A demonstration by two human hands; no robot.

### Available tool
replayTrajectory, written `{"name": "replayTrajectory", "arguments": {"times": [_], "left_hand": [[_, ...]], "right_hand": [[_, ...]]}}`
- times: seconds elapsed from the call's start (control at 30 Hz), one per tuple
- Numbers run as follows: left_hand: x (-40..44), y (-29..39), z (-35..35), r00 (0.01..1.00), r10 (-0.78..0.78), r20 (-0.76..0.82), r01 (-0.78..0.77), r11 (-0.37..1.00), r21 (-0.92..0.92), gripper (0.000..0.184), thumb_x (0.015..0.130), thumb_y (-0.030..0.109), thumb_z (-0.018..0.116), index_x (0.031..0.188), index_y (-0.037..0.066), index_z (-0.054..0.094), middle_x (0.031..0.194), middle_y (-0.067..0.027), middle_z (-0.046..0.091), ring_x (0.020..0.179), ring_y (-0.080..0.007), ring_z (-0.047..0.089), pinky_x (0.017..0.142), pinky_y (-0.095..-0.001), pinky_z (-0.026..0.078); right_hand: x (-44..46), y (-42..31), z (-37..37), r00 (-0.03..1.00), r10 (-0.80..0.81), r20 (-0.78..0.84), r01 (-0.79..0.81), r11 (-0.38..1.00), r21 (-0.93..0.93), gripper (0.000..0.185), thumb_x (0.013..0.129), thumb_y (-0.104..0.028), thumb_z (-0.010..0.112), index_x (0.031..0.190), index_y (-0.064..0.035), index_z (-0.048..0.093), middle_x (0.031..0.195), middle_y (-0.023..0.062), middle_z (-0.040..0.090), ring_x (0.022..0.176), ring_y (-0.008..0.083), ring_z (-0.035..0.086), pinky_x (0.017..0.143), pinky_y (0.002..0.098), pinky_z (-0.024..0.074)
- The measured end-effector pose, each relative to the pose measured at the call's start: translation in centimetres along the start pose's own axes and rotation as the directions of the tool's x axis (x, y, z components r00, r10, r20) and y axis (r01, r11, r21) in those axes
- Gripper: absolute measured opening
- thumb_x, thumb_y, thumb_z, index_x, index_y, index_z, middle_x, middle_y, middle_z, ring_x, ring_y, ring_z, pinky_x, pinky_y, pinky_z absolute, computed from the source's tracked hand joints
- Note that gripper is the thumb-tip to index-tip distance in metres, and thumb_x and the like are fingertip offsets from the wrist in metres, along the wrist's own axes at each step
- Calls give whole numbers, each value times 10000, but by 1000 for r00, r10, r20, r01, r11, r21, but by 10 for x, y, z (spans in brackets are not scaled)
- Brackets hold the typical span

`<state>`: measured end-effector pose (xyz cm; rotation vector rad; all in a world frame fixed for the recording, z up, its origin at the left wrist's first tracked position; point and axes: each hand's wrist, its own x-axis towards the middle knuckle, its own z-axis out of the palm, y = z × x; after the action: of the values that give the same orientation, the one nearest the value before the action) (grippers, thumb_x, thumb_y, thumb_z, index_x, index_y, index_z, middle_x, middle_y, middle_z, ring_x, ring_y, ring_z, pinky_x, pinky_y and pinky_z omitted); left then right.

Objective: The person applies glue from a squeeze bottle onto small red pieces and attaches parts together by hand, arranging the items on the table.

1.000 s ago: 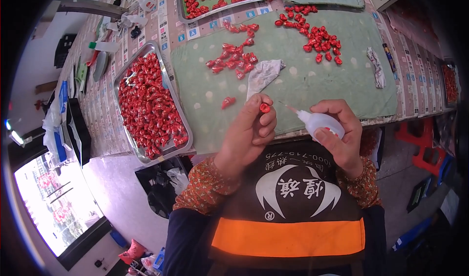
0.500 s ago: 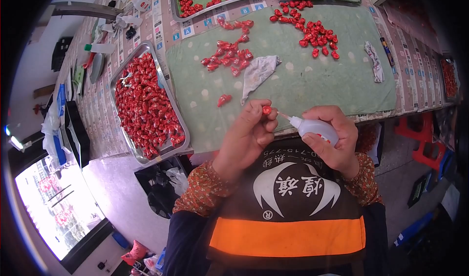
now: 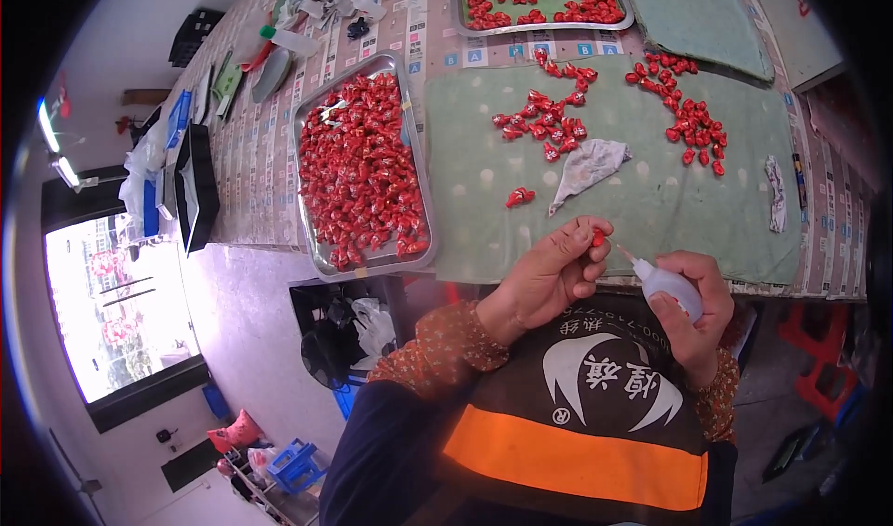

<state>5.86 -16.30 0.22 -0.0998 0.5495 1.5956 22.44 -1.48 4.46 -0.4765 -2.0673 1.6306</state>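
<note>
My left hand [image 3: 551, 270] is closed, pinching a small red piece [image 3: 598, 238] between thumb and fingertips. In my right hand [image 3: 699, 317] is a white squeeze bottle [image 3: 672, 289] with a thin nozzle, its tip pointing at the red piece from a short distance. Both hands are over the near edge of a green dotted cloth [image 3: 474, 238]. A crumpled whitish rag [image 3: 593, 165] lies beyond my left hand, with a single red piece [image 3: 521, 197] to its left. Loose red pieces with pale markings [image 3: 539, 115] form one group, and plainer round red pieces [image 3: 696, 124] another.
A metal tray [image 3: 423, 191] heaped with red pieces stands left of the cloth. Another tray [image 3: 549, 30] with red pieces is at the back. A twisted cloth strip [image 3: 776, 193] lies at right. Red stools [image 3: 819, 340] stand below the table edge.
The view has swung left, so everything appears shifted to the right. The red piece is still in my left hand and the bottle in my right, with the nozzle tip near the piece.
</note>
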Motion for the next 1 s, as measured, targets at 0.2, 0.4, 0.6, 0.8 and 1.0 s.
{"name": "replayTrajectory", "arguments": {"times": [0.2, 0.4, 0.6, 0.8, 1.0], "left_hand": [[-3, 0, 4, 1000, 2, -19, -3, 1000, -29, 275, 1002, 261, 500, 1210, 82, 481, 986, -16, 474, 816, -89, 464, 601, -181, 392], [-5, -6, -3, 1000, -14, 23, 18, 983, -183, 283, 1010, 242, 487, 1241, 78, 500, 1018, -26, 511, 842, -98, 507, 613, -197, 428], [-6, -7, 1, 999, -41, 33, 48, 972, -231, 228, 1010, 212, 482, 1196, 80, 485, 1051, -42, 473, 875, -114, 482, 637, -197, 434], [-4, -8, -2, 996, -51, 78, 69, 968, -242, 204, 1010, 221, 480, 1167, 90, 479, 1042, -44, 462, 869, -122, 480, 643, -214, 440], [-3, -10, -5, 993, -70, 98, 93, 962, -257, 212, 1006, 247, 486, 1153, 94, 481, 1017, -44, 473, 857, -128, 488, 639, -229, 443]], "right_hand": [[-1, 0, -2, 997, -75, 8, 76, 993, -92, 298, 804, -88, 709, 1063, 18, 606, 944, 130, 669, 760, 172, 643, 692, 274, 504], [0, -7, 0, 988, -157, 9, 157, 979, -132, 287, 781, -92, 723, 1031, 9, 626, 871, 149, 683, 688, 225, 668, 623, 294, 512], [2, -5, 0, 959, -280, 43, 282, 937, -205, 301, 747, -75, 745, 1015, 10, 636, 826, 149, 677, 639, 267, 661, 574, 322, 507], [1, -4, 1, 936, -343, 82, 352, 894, -277, 324, 723, -69, 763, 1015, 2, 640, 786, 133, 662, 624, 285, 650, 559, 345, 504], [1, 0, 2, 934, -341, 103, 356, 890, -285, 347, 723, -82, 765, 1032, 3, 634, 768, 121, 649, 618, 289, 641, 558, 360, 504]]}}
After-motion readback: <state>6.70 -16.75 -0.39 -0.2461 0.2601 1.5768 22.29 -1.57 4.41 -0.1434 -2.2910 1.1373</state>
